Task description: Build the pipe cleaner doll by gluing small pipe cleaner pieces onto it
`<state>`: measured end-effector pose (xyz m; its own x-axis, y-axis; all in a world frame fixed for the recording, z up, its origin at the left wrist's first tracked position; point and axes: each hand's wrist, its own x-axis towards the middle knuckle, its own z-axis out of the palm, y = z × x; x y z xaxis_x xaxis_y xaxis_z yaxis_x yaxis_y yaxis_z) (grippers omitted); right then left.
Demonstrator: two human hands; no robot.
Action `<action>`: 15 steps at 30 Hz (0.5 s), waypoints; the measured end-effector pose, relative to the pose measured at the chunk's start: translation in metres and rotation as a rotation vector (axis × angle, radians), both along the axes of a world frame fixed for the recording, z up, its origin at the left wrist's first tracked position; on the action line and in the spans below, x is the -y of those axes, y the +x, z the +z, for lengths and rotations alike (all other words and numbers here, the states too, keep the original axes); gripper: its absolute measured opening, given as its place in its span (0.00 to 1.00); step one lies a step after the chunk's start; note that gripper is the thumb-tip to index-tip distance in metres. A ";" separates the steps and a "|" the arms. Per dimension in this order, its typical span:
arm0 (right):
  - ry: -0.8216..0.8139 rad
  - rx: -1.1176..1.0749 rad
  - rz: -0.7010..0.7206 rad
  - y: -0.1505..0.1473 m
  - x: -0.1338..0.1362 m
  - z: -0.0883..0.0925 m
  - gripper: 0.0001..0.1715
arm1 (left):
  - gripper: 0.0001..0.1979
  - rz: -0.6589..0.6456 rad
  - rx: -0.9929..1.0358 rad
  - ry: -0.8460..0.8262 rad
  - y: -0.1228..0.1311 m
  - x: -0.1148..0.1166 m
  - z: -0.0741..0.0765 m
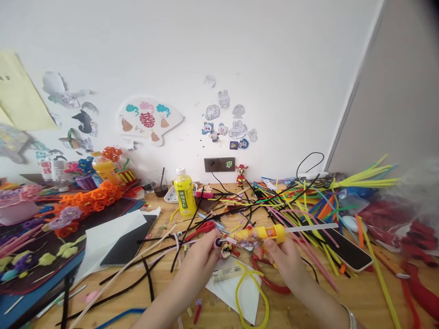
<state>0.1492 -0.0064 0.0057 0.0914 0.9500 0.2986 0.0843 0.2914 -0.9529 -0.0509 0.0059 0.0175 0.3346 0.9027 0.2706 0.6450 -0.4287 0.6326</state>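
Note:
My right hand [283, 256] is wrapped round a yellow hot glue gun [260, 233], held level above the table. A translucent glue stick [312, 227] juts out of its back end to the right, and its nozzle points left. Closed in a pinch, my left hand [204, 251] holds a small dark and pink piece [218, 242] close to the nozzle; its kind I cannot make out. Just below the gun is a small figure with a black and pale head [226, 250]. Under the hands lie a white paper sheet [240, 292] and a looped yellow pipe cleaner [254, 297].
A yellow drink bottle [185, 194] stands behind my hands, beside a cup of dark liquid [160, 188]. At right, a phone [346, 249] lies among many pipe cleaners [308, 201]. A dark tablet [128, 244] with paper on it and orange fuzzy flowers [92, 201] are at left.

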 end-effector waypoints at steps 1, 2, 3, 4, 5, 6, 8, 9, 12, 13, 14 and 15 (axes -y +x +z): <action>-0.001 0.009 0.005 0.000 0.000 -0.001 0.29 | 0.09 0.001 0.004 0.007 0.000 0.000 0.000; 0.000 0.017 0.007 0.000 0.000 -0.003 0.29 | 0.09 0.005 0.010 0.015 0.000 0.000 0.000; 0.002 0.023 0.008 0.001 0.000 -0.005 0.28 | 0.09 0.010 0.017 0.020 0.000 0.001 0.000; 0.004 0.029 0.008 0.001 0.000 -0.007 0.27 | 0.10 0.015 0.023 0.024 0.000 0.001 0.000; 0.007 0.033 0.009 0.002 -0.001 -0.009 0.27 | 0.10 0.019 0.028 0.025 0.000 0.001 0.000; 0.009 0.037 0.015 0.003 -0.001 -0.011 0.26 | 0.10 0.022 0.033 0.025 0.000 0.001 0.000; 0.008 0.039 0.035 0.004 -0.002 -0.015 0.25 | 0.09 0.023 0.035 0.024 0.000 0.001 0.001; 0.005 0.038 0.046 0.005 -0.003 -0.017 0.25 | 0.09 0.020 0.033 0.024 0.001 0.001 0.001; -0.016 0.023 0.061 0.006 -0.004 -0.020 0.24 | 0.10 0.010 0.030 0.030 0.001 0.002 0.002; -0.022 0.014 0.060 0.006 -0.004 -0.020 0.24 | 0.10 0.008 0.032 0.032 0.001 0.002 0.002; -0.026 0.004 0.057 0.005 -0.004 -0.020 0.24 | 0.10 0.008 0.035 0.032 0.002 0.003 0.002; -0.030 -0.003 0.054 0.005 -0.004 -0.019 0.24 | 0.10 0.009 0.037 0.030 0.002 0.003 0.002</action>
<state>0.1542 -0.0024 -0.0135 0.0406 0.9620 0.2700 0.0661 0.2670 -0.9614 -0.0493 0.0031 0.0195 0.3161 0.8968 0.3097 0.6252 -0.4424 0.6429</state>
